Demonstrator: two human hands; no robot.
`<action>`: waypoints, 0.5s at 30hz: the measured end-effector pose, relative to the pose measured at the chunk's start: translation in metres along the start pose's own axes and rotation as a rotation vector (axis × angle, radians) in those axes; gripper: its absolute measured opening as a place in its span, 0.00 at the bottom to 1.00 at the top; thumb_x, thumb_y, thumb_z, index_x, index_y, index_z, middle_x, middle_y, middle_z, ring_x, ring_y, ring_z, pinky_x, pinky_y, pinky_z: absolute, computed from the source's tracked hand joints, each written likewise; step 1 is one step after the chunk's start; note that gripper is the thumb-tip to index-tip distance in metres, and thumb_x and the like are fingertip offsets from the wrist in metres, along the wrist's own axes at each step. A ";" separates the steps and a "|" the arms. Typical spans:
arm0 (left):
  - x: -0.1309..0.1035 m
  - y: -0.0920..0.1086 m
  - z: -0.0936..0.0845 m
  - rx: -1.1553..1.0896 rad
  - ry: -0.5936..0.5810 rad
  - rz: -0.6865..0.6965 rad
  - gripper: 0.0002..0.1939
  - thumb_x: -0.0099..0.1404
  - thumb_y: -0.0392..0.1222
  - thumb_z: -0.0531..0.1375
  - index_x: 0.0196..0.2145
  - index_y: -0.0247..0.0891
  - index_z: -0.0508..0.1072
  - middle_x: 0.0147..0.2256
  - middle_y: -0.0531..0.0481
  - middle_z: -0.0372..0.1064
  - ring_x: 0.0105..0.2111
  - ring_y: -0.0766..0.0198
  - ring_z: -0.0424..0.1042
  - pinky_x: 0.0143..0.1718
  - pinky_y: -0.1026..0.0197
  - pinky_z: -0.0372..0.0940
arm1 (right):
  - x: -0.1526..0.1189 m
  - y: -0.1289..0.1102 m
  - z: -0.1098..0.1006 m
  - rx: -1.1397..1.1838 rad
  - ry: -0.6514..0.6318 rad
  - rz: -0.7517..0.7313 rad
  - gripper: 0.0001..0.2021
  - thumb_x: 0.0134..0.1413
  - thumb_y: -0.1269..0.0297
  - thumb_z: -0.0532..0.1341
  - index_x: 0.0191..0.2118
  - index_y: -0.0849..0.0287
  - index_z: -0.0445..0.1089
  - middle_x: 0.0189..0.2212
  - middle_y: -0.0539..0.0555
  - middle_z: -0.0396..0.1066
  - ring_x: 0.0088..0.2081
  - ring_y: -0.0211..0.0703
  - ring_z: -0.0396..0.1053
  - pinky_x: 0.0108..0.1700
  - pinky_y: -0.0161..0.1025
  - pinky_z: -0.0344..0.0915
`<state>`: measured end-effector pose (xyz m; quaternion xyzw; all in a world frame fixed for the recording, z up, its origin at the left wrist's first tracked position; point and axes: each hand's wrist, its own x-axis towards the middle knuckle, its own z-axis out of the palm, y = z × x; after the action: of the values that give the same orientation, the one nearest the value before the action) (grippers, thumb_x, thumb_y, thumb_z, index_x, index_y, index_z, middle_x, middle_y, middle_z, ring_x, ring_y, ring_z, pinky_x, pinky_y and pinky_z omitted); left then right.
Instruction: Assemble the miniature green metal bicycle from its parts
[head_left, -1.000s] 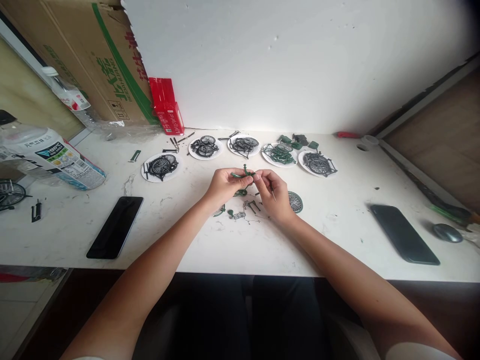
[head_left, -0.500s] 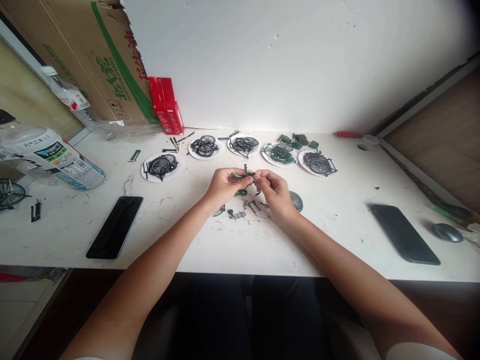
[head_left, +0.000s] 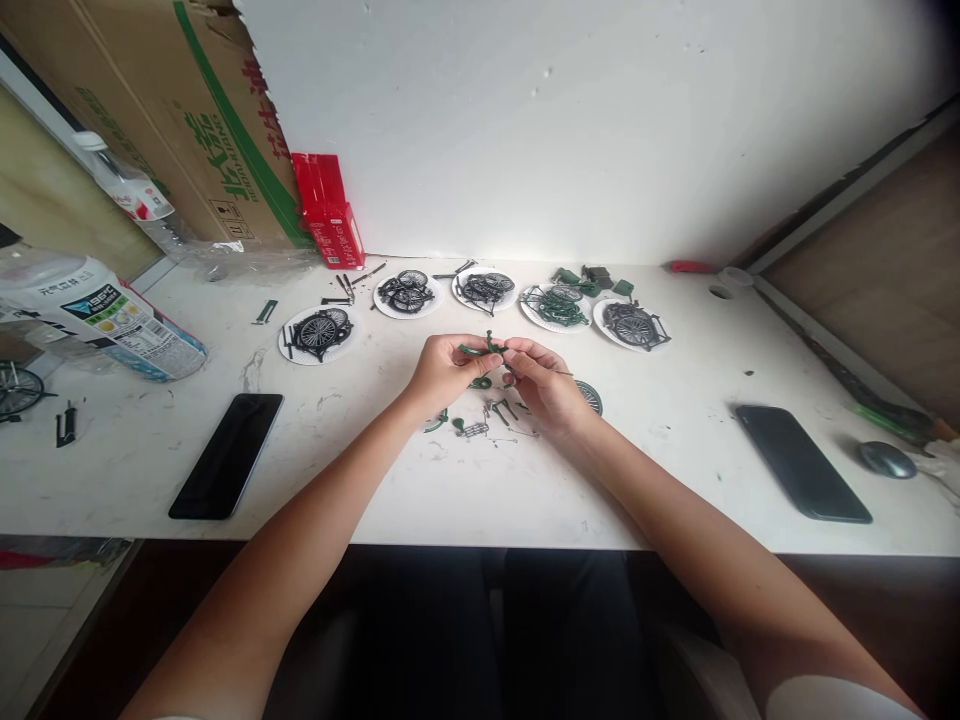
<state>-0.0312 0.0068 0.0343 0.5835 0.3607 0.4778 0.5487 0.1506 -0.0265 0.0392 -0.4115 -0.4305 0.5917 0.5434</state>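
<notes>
"Holding what, and where?"

"You're keeping the green part (head_left: pixel 492 346) up off the table (head_left: pixel 472 500), in front of the plates (head_left: pixel 437 300). Your left hand (head_left: pixel 446 372) is clamping it between thumb and fingers. Your right hand (head_left: pixel 551 385) is pinching at its right end, thumb and fingertips together."

"How far along are you getting?"

"Partway, I'm judging. The green part is getting both hands, but I'm not managing to tell whether it's several joined bits or one moulding. Left over: the wheel (head_left: pixel 591 397), rack (head_left: pixel 474 430), bars (head_left: pixel 511 411) and curved piece (head_left: pixel 441 421) are lying loose below or beside your hands, so plenty is looking unattached. The plates are carrying heaps of parts, one heap mostly green."

"Anything you're hiding?"

"Yes. Your fingertips are covering the spot where they're meeting on the green part. Your right hand is blocking some of the wheel, and your left wrist is overlapping the curved piece. A thin rod (head_left: pixel 564 374) is jutting past your right hand, too faint for naming. Tiny wires near the rack are showing too small for sorting. At the far left, a black wheel (head_left: pixel 19 390) is running out of view."
</notes>
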 end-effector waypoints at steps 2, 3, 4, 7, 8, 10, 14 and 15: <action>0.000 0.000 0.000 -0.001 -0.008 -0.001 0.25 0.55 0.56 0.78 0.43 0.34 0.86 0.43 0.40 0.83 0.37 0.58 0.79 0.41 0.56 0.74 | 0.000 -0.001 0.000 0.028 0.000 0.037 0.18 0.45 0.52 0.79 0.40 0.52 0.77 0.41 0.51 0.79 0.37 0.41 0.70 0.37 0.40 0.68; 0.000 -0.001 -0.001 -0.007 -0.016 -0.003 0.25 0.55 0.56 0.78 0.43 0.34 0.86 0.43 0.40 0.83 0.37 0.58 0.79 0.42 0.55 0.74 | 0.000 -0.001 0.000 0.043 0.001 0.053 0.18 0.45 0.53 0.79 0.40 0.51 0.77 0.41 0.51 0.79 0.37 0.42 0.70 0.37 0.40 0.68; 0.000 -0.001 -0.001 -0.015 -0.024 -0.004 0.25 0.56 0.56 0.78 0.43 0.34 0.86 0.44 0.40 0.83 0.37 0.57 0.80 0.43 0.55 0.74 | 0.001 -0.001 -0.001 0.057 0.000 0.065 0.18 0.45 0.54 0.79 0.40 0.51 0.77 0.41 0.51 0.79 0.37 0.42 0.70 0.36 0.40 0.68; 0.000 -0.001 0.000 -0.044 -0.043 -0.008 0.27 0.55 0.57 0.78 0.44 0.34 0.86 0.44 0.39 0.83 0.38 0.56 0.80 0.44 0.53 0.75 | 0.002 -0.001 -0.001 0.090 -0.015 0.080 0.16 0.46 0.56 0.78 0.39 0.52 0.76 0.42 0.52 0.79 0.38 0.42 0.70 0.36 0.40 0.67; 0.000 -0.001 0.000 -0.053 -0.049 -0.011 0.27 0.54 0.57 0.79 0.44 0.34 0.86 0.44 0.39 0.83 0.38 0.55 0.81 0.44 0.52 0.75 | 0.002 -0.001 -0.001 0.100 -0.021 0.082 0.16 0.46 0.57 0.78 0.39 0.52 0.76 0.43 0.52 0.79 0.38 0.42 0.70 0.36 0.39 0.67; 0.000 -0.001 0.000 -0.070 -0.059 -0.018 0.28 0.53 0.58 0.79 0.43 0.34 0.86 0.44 0.39 0.83 0.38 0.55 0.81 0.45 0.51 0.76 | 0.002 -0.001 -0.001 0.117 -0.030 0.087 0.15 0.47 0.58 0.78 0.39 0.53 0.76 0.43 0.52 0.79 0.38 0.42 0.70 0.36 0.39 0.66; 0.000 -0.001 0.001 -0.089 -0.055 -0.030 0.29 0.52 0.58 0.80 0.43 0.34 0.86 0.43 0.39 0.83 0.37 0.54 0.82 0.44 0.51 0.77 | 0.002 -0.002 0.000 0.113 -0.031 0.084 0.15 0.47 0.58 0.78 0.38 0.53 0.75 0.42 0.51 0.79 0.38 0.42 0.70 0.36 0.39 0.66; 0.000 -0.002 0.001 -0.095 -0.056 -0.035 0.29 0.52 0.58 0.80 0.43 0.34 0.86 0.43 0.39 0.83 0.37 0.54 0.82 0.44 0.51 0.77 | 0.002 -0.002 0.000 0.114 -0.029 0.081 0.15 0.47 0.58 0.78 0.38 0.53 0.75 0.41 0.51 0.79 0.37 0.42 0.70 0.36 0.40 0.66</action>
<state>-0.0300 0.0071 0.0328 0.5636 0.3324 0.4680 0.5940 0.1511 -0.0245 0.0409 -0.3883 -0.3868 0.6426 0.5354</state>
